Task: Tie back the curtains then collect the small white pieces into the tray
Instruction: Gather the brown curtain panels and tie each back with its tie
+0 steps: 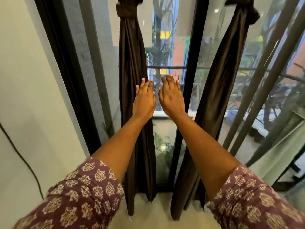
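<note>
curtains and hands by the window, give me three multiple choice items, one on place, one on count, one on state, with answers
1. Where are the hands?
A. between the two curtains, held out toward the glass
B. on the floor
C. gripping the right curtain

2. How many curtains hang gathered in bundles?
A. one
B. two
C. four

3. What state are the hands in?
A. fists
B. pinching a tie
C. fingers straight, holding nothing

Answers:
1. A: the left hand and right hand are raised side by side between the left curtain and right curtain.
2. B: two dark brown bundles show, each with a tie round it near the top.
3. C: all fingers are stretched out and nothing lies in either hand.
</note>
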